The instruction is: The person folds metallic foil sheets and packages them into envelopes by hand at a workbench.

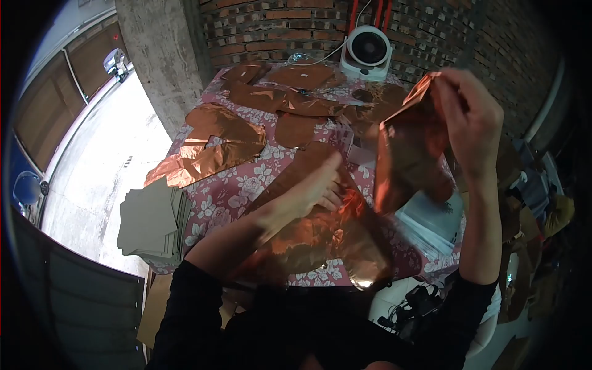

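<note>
My right hand (pixel 472 117) is raised at the right of the table, its fingers pinching the top edge of a copper-coloured foil balloon (pixel 404 160) that hangs flat and uninflated. My left hand (pixel 320 185) is over another flat foil balloon (pixel 296 237) spread at the table's near edge; its thumb stands apart from its partly bent fingers. Whether the left palm presses on the foil is hard to see. To the left lies a shiny foil balloon shaped like a letter A (pixel 225 148).
More copper foil pieces (pixel 277 98) lie toward the back. A stack of grey cardboard sheets (pixel 148 219) sits at the left edge, clear plastic bags (pixel 431 225) at the right. A white fan (pixel 368 52) stands by the brick wall. The tablecloth (pixel 213 213) is pink and floral.
</note>
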